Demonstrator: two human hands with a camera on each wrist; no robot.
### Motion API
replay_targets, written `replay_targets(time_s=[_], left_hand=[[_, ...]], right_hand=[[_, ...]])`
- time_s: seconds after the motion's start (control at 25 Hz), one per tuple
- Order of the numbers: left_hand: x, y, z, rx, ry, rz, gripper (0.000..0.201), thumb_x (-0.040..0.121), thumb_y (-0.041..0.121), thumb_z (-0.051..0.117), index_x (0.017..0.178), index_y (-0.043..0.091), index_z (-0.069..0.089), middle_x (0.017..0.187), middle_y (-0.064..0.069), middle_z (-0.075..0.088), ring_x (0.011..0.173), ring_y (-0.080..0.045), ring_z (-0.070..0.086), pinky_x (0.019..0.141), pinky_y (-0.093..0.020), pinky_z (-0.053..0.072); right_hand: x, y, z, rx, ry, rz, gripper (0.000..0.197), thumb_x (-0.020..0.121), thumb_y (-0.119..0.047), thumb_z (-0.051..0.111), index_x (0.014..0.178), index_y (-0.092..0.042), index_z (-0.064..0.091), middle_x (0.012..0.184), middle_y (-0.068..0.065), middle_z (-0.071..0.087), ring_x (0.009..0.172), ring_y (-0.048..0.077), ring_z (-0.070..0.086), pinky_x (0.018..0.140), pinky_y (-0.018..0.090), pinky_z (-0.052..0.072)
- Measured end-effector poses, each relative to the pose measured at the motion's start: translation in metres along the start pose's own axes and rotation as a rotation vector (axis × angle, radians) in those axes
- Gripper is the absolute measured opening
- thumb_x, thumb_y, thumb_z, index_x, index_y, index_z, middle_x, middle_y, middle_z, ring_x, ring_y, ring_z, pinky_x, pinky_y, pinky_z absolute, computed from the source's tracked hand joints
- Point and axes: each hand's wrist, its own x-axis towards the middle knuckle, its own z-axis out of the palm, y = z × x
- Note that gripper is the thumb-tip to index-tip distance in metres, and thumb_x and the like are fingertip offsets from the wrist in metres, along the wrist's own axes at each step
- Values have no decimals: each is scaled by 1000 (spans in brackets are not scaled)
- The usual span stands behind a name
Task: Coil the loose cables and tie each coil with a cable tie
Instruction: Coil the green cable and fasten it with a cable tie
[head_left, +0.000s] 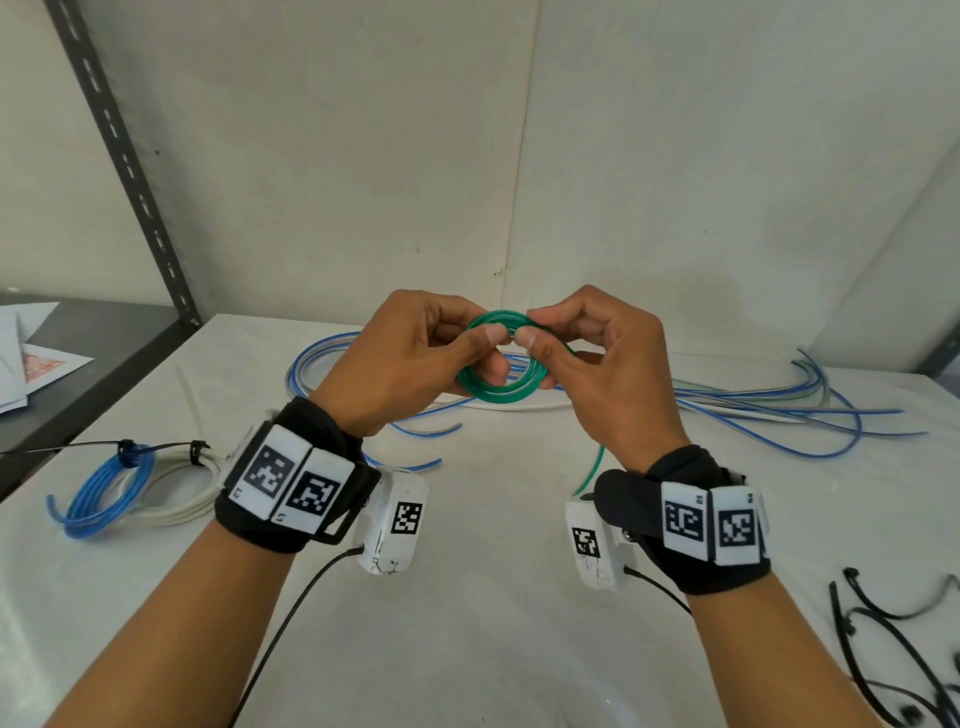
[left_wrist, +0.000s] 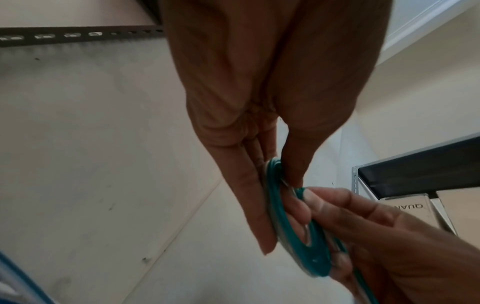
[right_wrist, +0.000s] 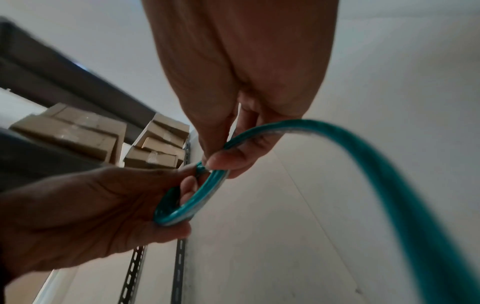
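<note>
Near: black cable ties (head_left: 898, 660) on desk (head_left: 493, 623), right of right hand | Mid: left hand (head_left: 405, 364) and right hand (head_left: 602, 364) both pinching green coil (head_left: 498, 387), held upright between them above desk | Tail: loose green end (head_left: 589, 475) hanging below right hand, nearer it | Far: uncoiled blue cables (head_left: 769, 410) behind hands

Green cable coil (head_left: 501, 371): glossy, smooth plastic sheath. Table (head_left: 467, 597) beneath it: matt white cloth-like cover. Slotted upright (head_left: 124, 161) left of the table: matt grey metal.
</note>
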Motion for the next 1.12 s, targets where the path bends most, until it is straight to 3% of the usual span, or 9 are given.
replay_targets(time_s=[0.2,0.32,0.52,0.72,0.84,1.0,1.12], left_hand=[[-3,5,-5,40,4,-24,18,90,15,72,101,2,76,84,-14,77,81,-30,76,75,-37,63],[-4,4,-7,125,-37,-43,15,90,17,73,99,6,77,81,-12,77,80,-28,76,79,-46,62],[-1,2,-12,61,49,-18,16,91,14,71,99,1,75,83,-13,77,80,-27,76,78,-47,63],[-1,4,-13,-163,158,-35,19,92,9,68,103,-6,72,88,-18,76,76,-20,75,64,-26,59],[0,4,-13,-286,152,-102,27,86,18,70,106,-2,72,92,-14,78,82,-21,76,67,-28,60],[-1,4,-15,-382,78,-171,37,79,25,70,108,2,72,97,-12,78,86,-20,76,70,-27,59],[0,3,-12,-394,65,-173,36,79,24,69,107,2,72,97,-12,78,88,-21,76,74,-30,60]], right_hand=[[0,-2,-5,-83,-52,-21,11,87,-13,78,87,-23,72,84,-9,73,86,16,70,61,47,60],[1,-1,-4,-100,-107,0,10,85,-15,80,86,-23,73,83,-7,73,85,18,71,62,50,59],[0,-9,0,88,-70,27,13,93,-7,70,96,-18,74,91,-1,77,81,14,73,56,26,56],[-3,-8,12,286,112,175,6,95,-11,68,89,-12,66,89,9,78,80,23,75,55,28,56],[-4,-11,14,289,88,151,4,94,-11,69,90,-11,67,92,11,78,85,28,76,57,30,57],[-1,-17,1,265,9,145,6,90,-7,72,91,-11,68,87,7,78,83,22,76,60,29,59],[0,-16,0,166,56,63,7,90,-6,73,89,-11,68,84,5,78,79,17,77,62,26,59]])
